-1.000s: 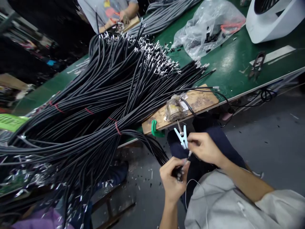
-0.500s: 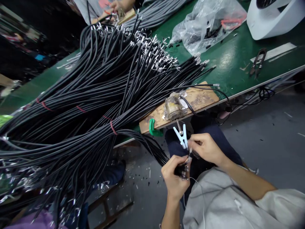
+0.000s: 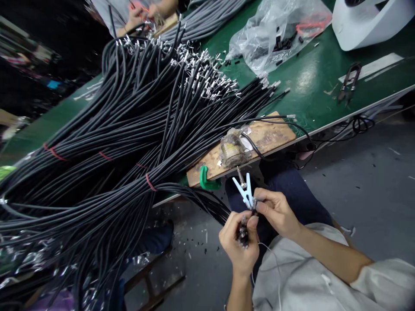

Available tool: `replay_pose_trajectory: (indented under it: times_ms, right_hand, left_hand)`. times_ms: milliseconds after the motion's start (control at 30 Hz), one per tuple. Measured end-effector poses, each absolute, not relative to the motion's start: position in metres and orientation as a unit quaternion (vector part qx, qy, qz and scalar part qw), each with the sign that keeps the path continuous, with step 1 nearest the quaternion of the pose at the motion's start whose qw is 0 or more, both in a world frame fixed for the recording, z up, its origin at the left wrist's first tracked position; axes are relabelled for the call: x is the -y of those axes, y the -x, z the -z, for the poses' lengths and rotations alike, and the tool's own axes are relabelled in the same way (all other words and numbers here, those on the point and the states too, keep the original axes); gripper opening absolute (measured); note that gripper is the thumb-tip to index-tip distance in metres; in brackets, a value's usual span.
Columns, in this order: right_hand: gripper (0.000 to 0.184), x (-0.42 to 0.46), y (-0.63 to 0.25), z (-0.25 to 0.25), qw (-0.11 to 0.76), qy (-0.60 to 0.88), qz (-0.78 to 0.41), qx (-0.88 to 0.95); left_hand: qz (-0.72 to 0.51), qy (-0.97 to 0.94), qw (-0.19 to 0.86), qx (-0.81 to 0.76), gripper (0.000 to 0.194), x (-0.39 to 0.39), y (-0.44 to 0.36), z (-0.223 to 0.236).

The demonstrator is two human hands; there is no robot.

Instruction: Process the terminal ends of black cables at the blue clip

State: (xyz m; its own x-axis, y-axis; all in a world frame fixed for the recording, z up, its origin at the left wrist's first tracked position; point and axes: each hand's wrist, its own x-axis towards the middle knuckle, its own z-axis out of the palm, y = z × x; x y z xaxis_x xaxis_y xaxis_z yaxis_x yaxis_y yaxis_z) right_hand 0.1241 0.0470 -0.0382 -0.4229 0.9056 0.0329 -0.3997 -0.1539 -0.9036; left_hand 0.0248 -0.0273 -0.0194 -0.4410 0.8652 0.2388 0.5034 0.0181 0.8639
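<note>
My left hand (image 3: 239,242) is closed around the ends of a small bunch of black cables (image 3: 207,203) that trail down from the big pile. My right hand (image 3: 275,211) pinches one cable's metal-tipped end right at the jaws of a light blue clip (image 3: 245,191). The clip hangs on a short rod from a tape-wrapped small motor (image 3: 231,148) fixed on a wooden board (image 3: 272,134). A green clamp (image 3: 206,180) holds the board to the bench edge.
A large heap of black cables (image 3: 129,129) with silver terminals, tied by red bands, covers the green bench (image 3: 311,86). A clear plastic bag (image 3: 275,34), snips (image 3: 346,82) and a white fan base (image 3: 369,21) lie behind. Another person's hands (image 3: 142,17) work at the far end.
My right hand has brought the cable end up against the blue clip, and both hands sit closer together. The view has shifted slightly.
</note>
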Motion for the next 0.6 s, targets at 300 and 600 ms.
replay_pose_trajectory:
  times_ms: [300,600]
  right_hand:
    - [0.023,-0.072,-0.138,0.036,0.427,0.171,-0.663,0.591]
    - [0.012,-0.046,-0.127,0.036,0.601,0.238,-0.335,0.685]
  left_hand:
    - [-0.457,-0.516,0.249,-0.68,0.025,0.032,-0.019,0.011]
    - [-0.455,-0.514,0.122,-0.717,0.028,0.024,-0.028,0.001]
